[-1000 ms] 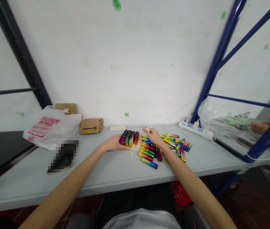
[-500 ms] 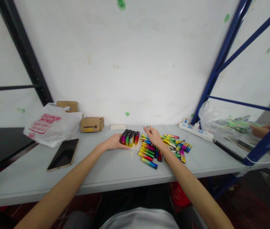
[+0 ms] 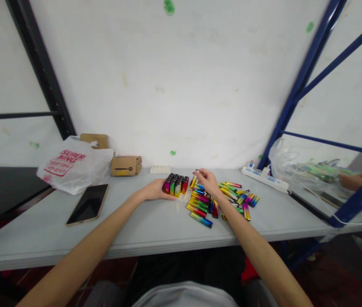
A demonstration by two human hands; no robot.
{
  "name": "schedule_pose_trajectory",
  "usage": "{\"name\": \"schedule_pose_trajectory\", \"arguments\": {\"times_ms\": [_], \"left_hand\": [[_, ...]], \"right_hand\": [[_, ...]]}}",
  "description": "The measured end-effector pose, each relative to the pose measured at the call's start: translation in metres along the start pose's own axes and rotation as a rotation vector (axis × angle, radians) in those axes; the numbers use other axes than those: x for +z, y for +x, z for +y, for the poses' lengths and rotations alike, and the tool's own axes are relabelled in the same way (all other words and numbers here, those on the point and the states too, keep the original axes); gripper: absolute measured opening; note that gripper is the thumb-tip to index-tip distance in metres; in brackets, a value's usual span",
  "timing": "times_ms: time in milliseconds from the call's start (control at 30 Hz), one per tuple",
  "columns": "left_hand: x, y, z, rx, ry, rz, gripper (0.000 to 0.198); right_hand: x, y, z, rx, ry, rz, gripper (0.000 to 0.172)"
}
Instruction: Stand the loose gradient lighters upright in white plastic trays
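Your tabletop (image 3: 155, 232) is smooth and pale grey. On it, glossy lighters with slim metallic-coloured bodies form two groups. The standing lighters (image 3: 177, 184) are packed upright in close rows, black tops uppermost, in a white tray (image 3: 185, 197) whose bare cells show at their right. Your left hand (image 3: 155, 190) is curled round the left side of this block, grasping it. To the right, the loose lighters (image 3: 200, 204) lie flat in an overlapping heap of yellow, red, green, blue and purple. Your right hand (image 3: 209, 181) pinches a yellow lighter (image 3: 193, 182) by its upper end, just beside the block.

Compared with half a second earlier, the body of this lighter now hangs visible below your fingertips, where only a metallic end showed before; your left hand keeps its grasp.

Near the wall, a second white tray (image 3: 160, 169), flat and ridged, lies beside a brown cardboard box (image 3: 125, 166). A crinkled white plastic bag (image 3: 75, 166) with red lettering stands at left, its contents hidden.
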State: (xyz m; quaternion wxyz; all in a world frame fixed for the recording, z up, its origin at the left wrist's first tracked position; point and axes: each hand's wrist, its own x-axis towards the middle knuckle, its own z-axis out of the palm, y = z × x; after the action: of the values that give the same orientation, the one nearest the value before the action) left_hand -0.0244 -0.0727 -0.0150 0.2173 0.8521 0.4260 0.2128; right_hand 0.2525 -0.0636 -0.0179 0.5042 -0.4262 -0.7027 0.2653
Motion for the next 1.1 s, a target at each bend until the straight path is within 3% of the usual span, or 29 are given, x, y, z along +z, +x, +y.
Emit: {"name": "schedule_pose_trajectory", "arguments": {"times_ms": [133, 333, 600, 767, 1100], "left_hand": [[0.000, 0.000, 0.001, -0.010, -0.010, 0.002, 0.072], [0.000, 0.000, 0.001, -0.018, 0.018, 0.001, 0.071], [0.001, 0.001, 0.000, -0.012, 0.022, 0.008, 0.073], [0.000, 0.000, 0.002, -0.013, 0.031, 0.006, 0.072], [0.001, 0.000, 0.001, -0.031, 0.023, 0.012, 0.073]], "right_hand": [[0.005, -0.009, -0.010, -0.068, 0.106, -0.120, 0.034], [0.010, -0.021, -0.023, -0.227, -0.198, -0.266, 0.021], [0.008, -0.019, -0.019, -0.324, -0.287, -0.253, 0.029], [0.004, -0.018, -0.022, -0.400, -0.320, -0.309, 0.028], [0.005, -0.021, -0.022, -0.341, -0.228, -0.350, 0.028]]}}
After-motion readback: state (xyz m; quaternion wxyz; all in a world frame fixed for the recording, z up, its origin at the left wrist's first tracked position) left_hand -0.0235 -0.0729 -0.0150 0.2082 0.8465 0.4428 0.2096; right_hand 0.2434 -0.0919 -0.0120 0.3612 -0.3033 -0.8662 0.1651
